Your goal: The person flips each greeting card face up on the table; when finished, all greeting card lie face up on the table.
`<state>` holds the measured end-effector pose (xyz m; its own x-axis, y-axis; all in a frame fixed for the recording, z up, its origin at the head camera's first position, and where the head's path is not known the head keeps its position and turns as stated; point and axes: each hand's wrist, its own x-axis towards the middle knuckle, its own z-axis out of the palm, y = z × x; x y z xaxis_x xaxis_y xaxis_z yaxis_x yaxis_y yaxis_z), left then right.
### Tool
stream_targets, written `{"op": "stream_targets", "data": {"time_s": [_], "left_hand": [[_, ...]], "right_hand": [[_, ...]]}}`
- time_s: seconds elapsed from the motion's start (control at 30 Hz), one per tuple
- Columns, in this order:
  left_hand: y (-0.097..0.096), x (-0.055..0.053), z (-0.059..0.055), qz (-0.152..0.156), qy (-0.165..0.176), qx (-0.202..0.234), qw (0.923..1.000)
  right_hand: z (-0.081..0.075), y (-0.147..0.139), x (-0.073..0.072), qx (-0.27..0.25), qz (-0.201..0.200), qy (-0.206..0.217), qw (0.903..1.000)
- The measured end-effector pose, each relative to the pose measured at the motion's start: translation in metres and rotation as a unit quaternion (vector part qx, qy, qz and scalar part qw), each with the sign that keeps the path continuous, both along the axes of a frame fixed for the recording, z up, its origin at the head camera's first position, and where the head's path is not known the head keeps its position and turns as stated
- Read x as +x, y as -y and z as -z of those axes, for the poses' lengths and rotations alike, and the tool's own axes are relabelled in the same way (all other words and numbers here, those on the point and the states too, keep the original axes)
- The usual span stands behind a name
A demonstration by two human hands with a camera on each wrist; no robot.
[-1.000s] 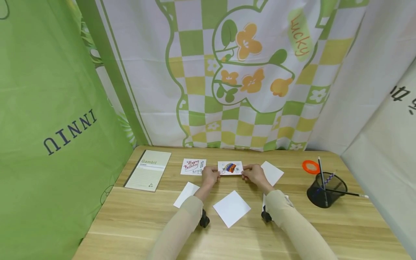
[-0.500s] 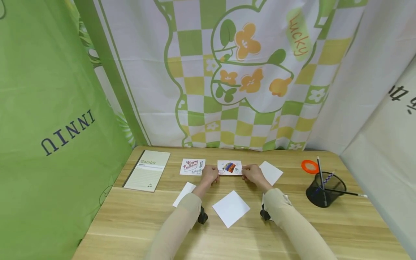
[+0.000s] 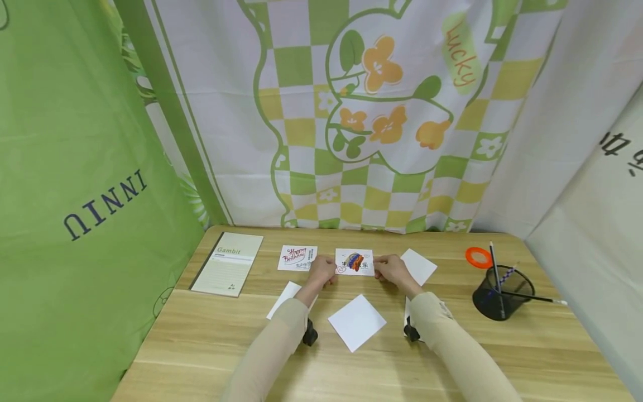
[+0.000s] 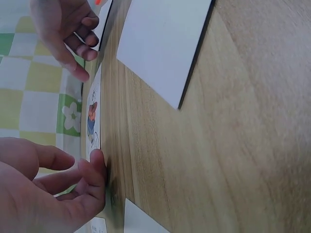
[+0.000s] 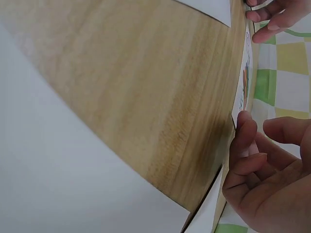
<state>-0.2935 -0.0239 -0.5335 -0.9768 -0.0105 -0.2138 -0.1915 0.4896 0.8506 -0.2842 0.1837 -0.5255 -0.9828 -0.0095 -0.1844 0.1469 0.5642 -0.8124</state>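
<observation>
A white card with a burger-like colourful drawing and lettering (image 3: 355,261) lies at the back middle of the table. At its left edge is my left hand (image 3: 321,270), and my right hand (image 3: 394,269) is at its right edge. In the left wrist view, the left thumb and forefinger are spread apart, one fingertip right at the card's corner. The right wrist view has the right fingers loosely bent, a fingertip touching the card's end and another finger raised away. A "Happy Birthday" card (image 3: 297,258) lies left of the left hand.
Blank white cards lie around: one in front (image 3: 357,323), one beside the right hand (image 3: 419,267), one partly under the left forearm (image 3: 285,298). A notebook (image 3: 228,263) is at the left. A mesh pen holder (image 3: 504,294) and an orange ring (image 3: 479,258) are at the right.
The drawn card's near edge has come down toward me, so more of its face shows and it lies flat. Both hands have shifted only slightly, and their grip on it has loosened.
</observation>
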Motion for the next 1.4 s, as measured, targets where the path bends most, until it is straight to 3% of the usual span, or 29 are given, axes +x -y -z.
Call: {"op": "stream_targets", "data": {"time_s": [0.13, 0.27, 0.4, 0.57, 0.8, 1.03, 1.23, 1.4], "left_hand": [[-0.002, 0.003, 0.002, 0.024, -0.064, -0.05, 0.9964], [-0.01, 0.008, -0.002, 0.037, -0.135, -0.114, 0.9835], [-0.025, 0.014, -0.009, 0.055, -0.154, -0.132, 0.9776], [-0.046, 0.025, -0.014, 0.116, -0.167, -0.122, 0.9716], [-0.07, 0.034, -0.011, 0.154, -0.226, -0.142, 0.9512], [-0.092, 0.04, -0.004, 0.202, -0.198, -0.081, 0.9558], [-0.108, 0.042, 0.002, 0.239, -0.186, -0.067, 0.9508], [-0.115, 0.045, 0.0, 0.254, -0.161, -0.052, 0.9523]], "right_hand": [[-0.003, -0.009, 0.0, -0.009, -0.001, 0.0, 1.0], [-0.009, -0.021, 0.003, 0.002, 0.008, -0.008, 0.9999], [-0.014, -0.033, 0.005, 0.031, 0.018, -0.044, 0.9984], [-0.017, -0.045, 0.008, 0.045, 0.032, -0.084, 0.9949], [-0.017, -0.062, 0.015, 0.067, 0.076, -0.095, 0.9903], [-0.01, -0.08, 0.02, 0.135, 0.104, -0.105, 0.9797], [-0.002, -0.093, 0.023, 0.204, 0.064, -0.051, 0.9757], [-0.002, -0.096, 0.026, 0.228, 0.044, -0.019, 0.9725]]}}
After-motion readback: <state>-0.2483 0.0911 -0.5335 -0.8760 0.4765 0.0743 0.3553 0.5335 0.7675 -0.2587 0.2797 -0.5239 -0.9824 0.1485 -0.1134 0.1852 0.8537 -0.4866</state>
